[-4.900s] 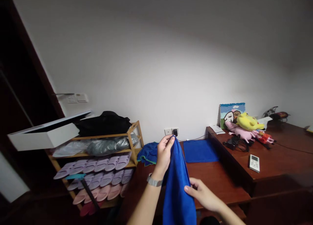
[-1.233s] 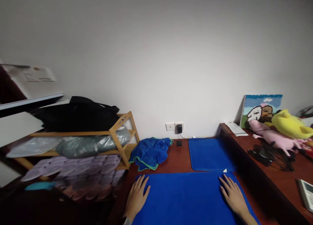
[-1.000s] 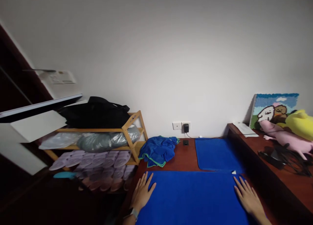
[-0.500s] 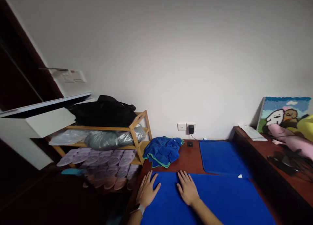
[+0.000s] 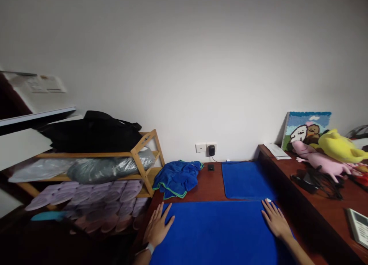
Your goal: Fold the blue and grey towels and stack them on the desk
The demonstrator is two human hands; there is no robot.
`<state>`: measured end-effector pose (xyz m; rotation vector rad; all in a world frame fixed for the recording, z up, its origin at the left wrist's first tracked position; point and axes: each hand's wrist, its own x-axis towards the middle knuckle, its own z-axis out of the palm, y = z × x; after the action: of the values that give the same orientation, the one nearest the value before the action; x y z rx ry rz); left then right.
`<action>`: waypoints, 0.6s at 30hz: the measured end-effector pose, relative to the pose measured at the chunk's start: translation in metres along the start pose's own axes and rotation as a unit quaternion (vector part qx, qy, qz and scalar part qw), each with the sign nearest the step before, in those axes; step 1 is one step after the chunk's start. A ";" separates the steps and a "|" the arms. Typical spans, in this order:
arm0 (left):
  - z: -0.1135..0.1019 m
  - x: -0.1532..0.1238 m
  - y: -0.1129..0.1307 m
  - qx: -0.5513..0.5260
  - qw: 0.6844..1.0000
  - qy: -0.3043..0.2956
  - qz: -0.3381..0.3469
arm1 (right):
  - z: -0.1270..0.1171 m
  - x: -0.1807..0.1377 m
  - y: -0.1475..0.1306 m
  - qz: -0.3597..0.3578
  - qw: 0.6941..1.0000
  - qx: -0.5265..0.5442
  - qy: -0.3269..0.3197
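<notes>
A large blue cloth [image 5: 212, 232] lies flat on the reddish-brown wooden surface [image 5: 205, 186]. My left hand [image 5: 157, 227] rests on its far left corner, fingers spread, a watch on the wrist. At the far right corner lies my right hand [image 5: 276, 221], flat with its fingers stretched, close to a small white tag [image 5: 268, 200]. A smaller blue cloth [image 5: 247, 180] is spread out flat just beyond, toward the wall. Behind my left hand sits a crumpled blue cloth [image 5: 178, 178] with a green edge.
On the left a wooden rack [image 5: 145, 169] holds a black bag [image 5: 96, 134], plastic-wrapped bundles and several purple slippers [image 5: 82, 194]. A raised ledge on the right carries a pink plush toy [image 5: 319, 161], a yellow plush toy [image 5: 339, 145], cables and a calculator-like device [image 5: 359, 224]. A black charger [image 5: 212, 150] is plugged into the wall.
My right hand has slid right across the large cloth, from near its middle to the far right corner. My left hand stays on the left corner. The view has turned right.
</notes>
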<state>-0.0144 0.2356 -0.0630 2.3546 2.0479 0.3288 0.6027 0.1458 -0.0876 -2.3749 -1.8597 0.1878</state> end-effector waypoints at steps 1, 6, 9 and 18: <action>0.000 0.001 0.000 0.002 1.000 -0.001 -0.001 | 0.000 0.002 0.007 -0.012 1.000 0.001 0.000; 0.001 0.004 -0.002 0.003 1.000 -0.008 -0.013 | 0.000 0.003 0.010 -0.038 0.999 0.009 0.031; 0.003 0.005 -0.005 -0.005 1.000 -0.018 -0.014 | 0.001 0.003 0.011 -0.051 0.998 0.009 0.042; 0.004 0.002 -0.006 -0.014 1.000 -0.011 -0.009 | 0.018 0.016 0.044 0.012 1.000 -0.005 -0.006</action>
<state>-0.0197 0.2391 -0.0677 2.3124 2.0399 0.3258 0.6459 0.1508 -0.1129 -2.4090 -1.8426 0.1968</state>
